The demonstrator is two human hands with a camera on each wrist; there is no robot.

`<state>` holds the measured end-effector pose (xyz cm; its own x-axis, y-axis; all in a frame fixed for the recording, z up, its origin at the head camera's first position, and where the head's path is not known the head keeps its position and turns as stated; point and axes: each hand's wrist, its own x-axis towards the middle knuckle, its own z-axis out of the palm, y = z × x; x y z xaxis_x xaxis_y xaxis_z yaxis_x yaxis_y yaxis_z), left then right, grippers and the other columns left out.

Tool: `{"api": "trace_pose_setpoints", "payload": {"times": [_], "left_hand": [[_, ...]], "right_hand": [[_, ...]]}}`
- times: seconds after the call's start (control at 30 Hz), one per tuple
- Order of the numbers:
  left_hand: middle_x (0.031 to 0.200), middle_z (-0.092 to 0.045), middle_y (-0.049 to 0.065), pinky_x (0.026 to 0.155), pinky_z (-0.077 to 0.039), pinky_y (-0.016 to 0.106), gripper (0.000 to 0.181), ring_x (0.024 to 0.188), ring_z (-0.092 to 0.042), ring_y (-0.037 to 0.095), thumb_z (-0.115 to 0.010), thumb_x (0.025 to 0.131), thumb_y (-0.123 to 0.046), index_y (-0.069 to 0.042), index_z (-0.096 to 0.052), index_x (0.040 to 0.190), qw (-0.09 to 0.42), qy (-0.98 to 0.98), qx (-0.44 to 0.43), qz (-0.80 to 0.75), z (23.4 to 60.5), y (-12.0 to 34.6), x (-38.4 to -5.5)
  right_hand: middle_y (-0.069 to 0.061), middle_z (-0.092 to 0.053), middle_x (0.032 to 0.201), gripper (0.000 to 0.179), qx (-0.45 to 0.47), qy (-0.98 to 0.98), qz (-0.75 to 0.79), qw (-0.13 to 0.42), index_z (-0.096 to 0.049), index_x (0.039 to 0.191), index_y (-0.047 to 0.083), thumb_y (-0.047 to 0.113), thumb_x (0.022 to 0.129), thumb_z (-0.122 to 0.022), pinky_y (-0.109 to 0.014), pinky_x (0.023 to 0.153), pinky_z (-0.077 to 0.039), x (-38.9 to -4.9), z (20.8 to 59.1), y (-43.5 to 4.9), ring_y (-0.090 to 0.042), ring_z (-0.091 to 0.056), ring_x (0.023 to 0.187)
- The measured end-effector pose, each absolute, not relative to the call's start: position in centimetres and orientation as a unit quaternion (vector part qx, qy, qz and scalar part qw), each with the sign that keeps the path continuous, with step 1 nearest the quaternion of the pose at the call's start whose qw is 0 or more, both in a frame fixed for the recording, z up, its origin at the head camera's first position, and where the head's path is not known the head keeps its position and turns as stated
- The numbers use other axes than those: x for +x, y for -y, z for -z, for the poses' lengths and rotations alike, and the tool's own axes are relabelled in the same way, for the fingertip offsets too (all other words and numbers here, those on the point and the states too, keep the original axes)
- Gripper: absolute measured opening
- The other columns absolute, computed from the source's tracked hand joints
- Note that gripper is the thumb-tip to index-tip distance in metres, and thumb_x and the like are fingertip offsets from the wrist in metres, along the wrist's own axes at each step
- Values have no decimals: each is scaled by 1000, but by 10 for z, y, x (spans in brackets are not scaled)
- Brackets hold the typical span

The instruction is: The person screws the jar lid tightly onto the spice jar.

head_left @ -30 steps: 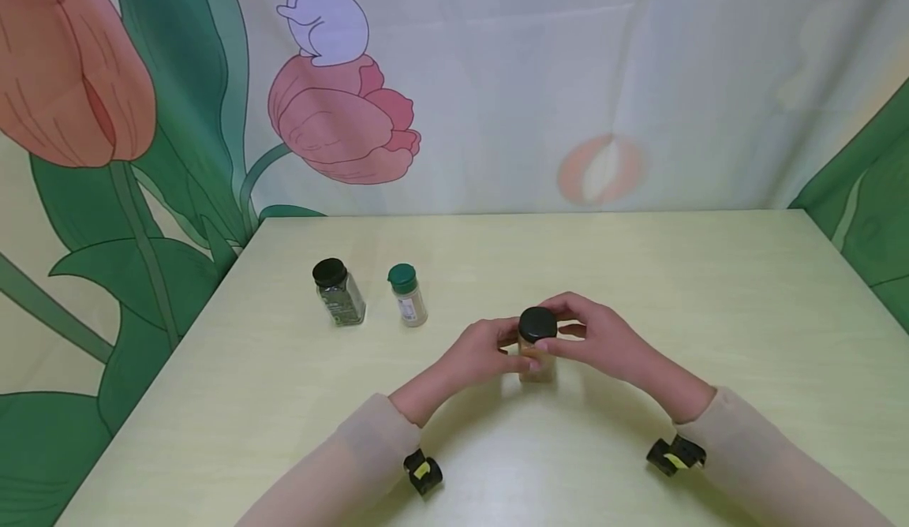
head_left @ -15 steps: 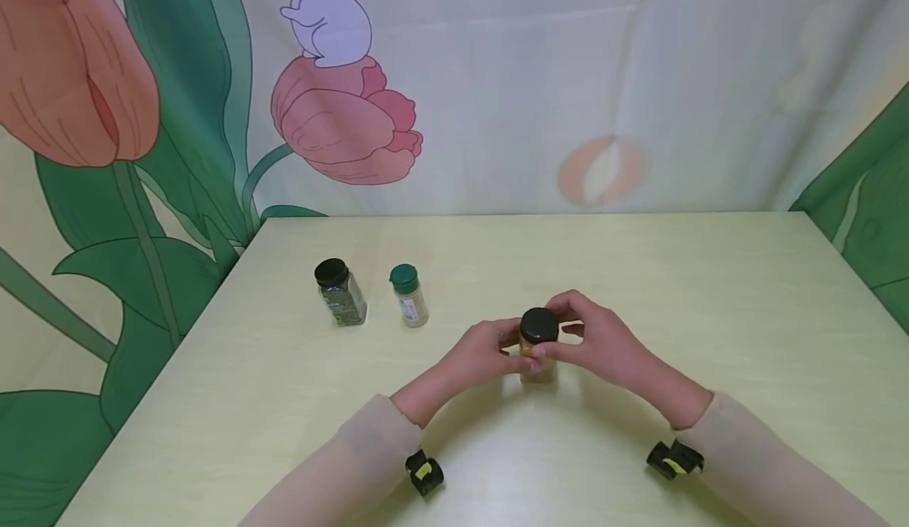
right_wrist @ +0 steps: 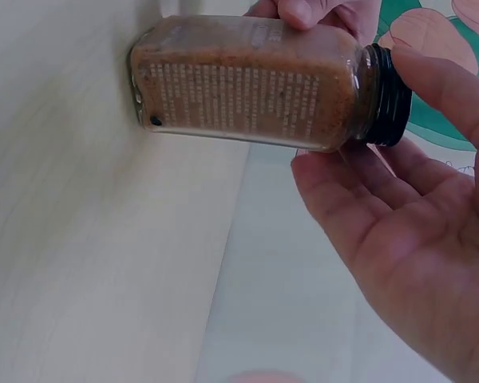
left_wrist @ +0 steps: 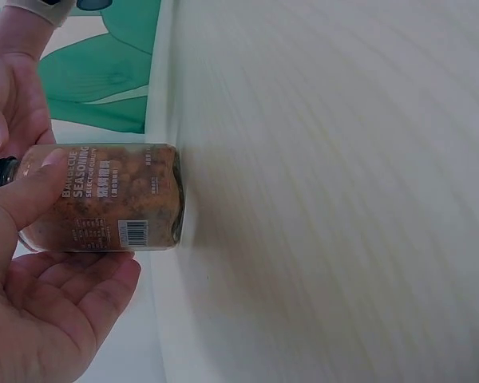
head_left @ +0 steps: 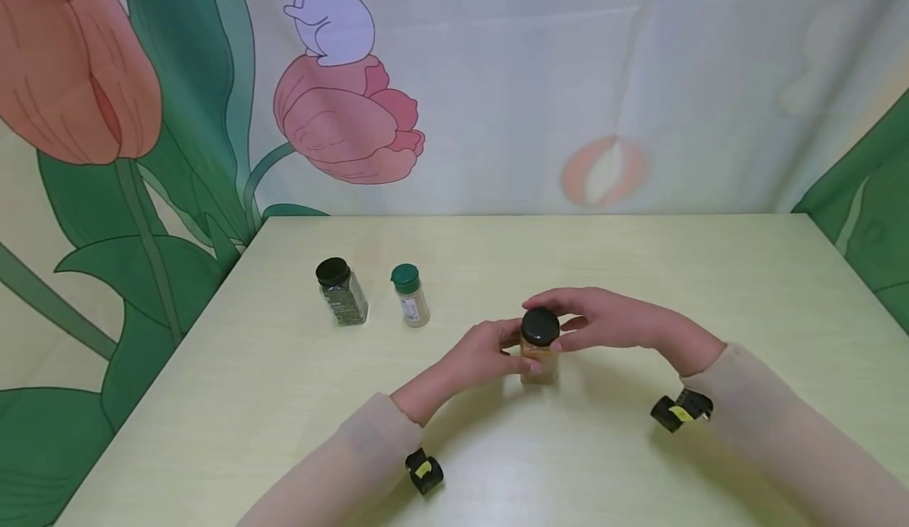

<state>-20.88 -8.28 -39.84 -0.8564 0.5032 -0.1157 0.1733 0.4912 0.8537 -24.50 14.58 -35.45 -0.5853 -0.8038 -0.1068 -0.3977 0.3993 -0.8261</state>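
A square glass seasoning jar [head_left: 540, 365] with brown contents and a black lid [head_left: 540, 327] stands upright on the table. My left hand [head_left: 483, 351] grips its body, thumb across the labelled front and fingers behind. The left wrist view shows the jar's label [left_wrist: 96, 183], which reads "barbecue seasoning", under the left thumb [left_wrist: 32, 191]. My right hand [head_left: 611, 320] holds the jar's top. In the right wrist view, the right thumb [right_wrist: 431, 80] is on the edge of the ridged black lid [right_wrist: 389, 96], with the other fingers curved round the opposite side by the neck.
To the left on the table [head_left: 675, 259] stand a jar of green herbs with a black lid [head_left: 342, 292] and a smaller green-capped shaker [head_left: 410, 296]. A printed cloth [head_left: 497, 101] hangs behind the table's far edge. Each sleeve carries a small black wrist camera [head_left: 424, 472].
My right hand has turned about the lid, its wrist and forearm swinging up and outward and its fingers reaching further left over the back. The left hand and the jar stay in place.
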Motion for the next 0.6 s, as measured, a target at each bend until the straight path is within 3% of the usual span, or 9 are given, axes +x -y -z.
{"api": "trace_pose_setpoints", "payload": {"times": [0.33, 0.6], "left_hand": [[143, -64, 16, 119, -44, 50, 51, 140, -56, 36, -76, 94, -15, -3, -59, 141, 176, -844, 202, -465, 395, 82, -207], [142, -65, 16, 119, -44, 50, 49, 140, -56, 36, -75, 94, -15, -3, -60, 140, 173, -844, 203, -466, 396, 82, -207]], "right_hand": [[-24, -60, 139, 48, -366, -783, 437, 251, -52, 141, -5, 9, 98, -67, -36, 110, -53, -244, 360, -145, -41, -57, 133], [-22, -66, 130, 42, -341, -803, 441, 212, -57, 135, -5, 11, 97, -69, -36, 105, -57, -238, 365, -142, -36, -61, 125]]}}
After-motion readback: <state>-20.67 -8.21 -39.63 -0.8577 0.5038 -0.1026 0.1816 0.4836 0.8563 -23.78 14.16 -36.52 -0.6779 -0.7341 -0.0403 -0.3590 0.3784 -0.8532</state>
